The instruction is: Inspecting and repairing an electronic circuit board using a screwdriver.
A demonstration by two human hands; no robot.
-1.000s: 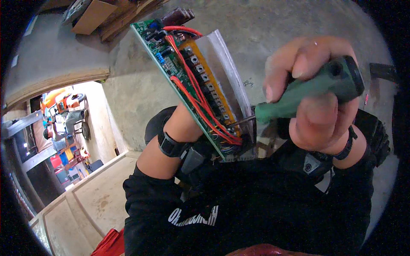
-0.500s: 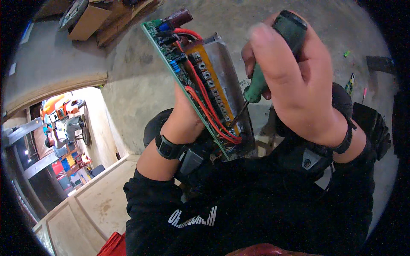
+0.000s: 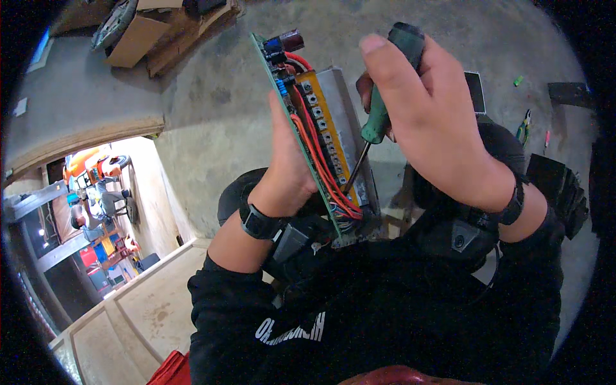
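Note:
My left hand (image 3: 288,168) holds a green circuit board (image 3: 294,125) from behind, with its fingers mostly hidden by it. The board stands on edge, tilted. Along it run red and orange wires (image 3: 311,151), a row of screws on a yellow strip (image 3: 319,111) and a grey metal heat sink (image 3: 339,96). In my right hand (image 3: 433,122), fingers wrapped round the green handle, is a screwdriver (image 3: 377,119). Its shaft points down into the lower end of the screw row, close to the wires. Whether the tip sits in a screw I cannot tell.
Pliers (image 3: 525,127) and a small green piece (image 3: 518,81) lie on the concrete floor (image 3: 212,147) at right. Cardboard (image 3: 138,42) is at the upper left. Through a doorway at left, a person (image 3: 86,208) is beside an orange vehicle (image 3: 86,168).
The circuit board has shifted slightly right and down at its upper end. My right hand and the screwdriver have moved a little left, with the shaft still at the lower screws.

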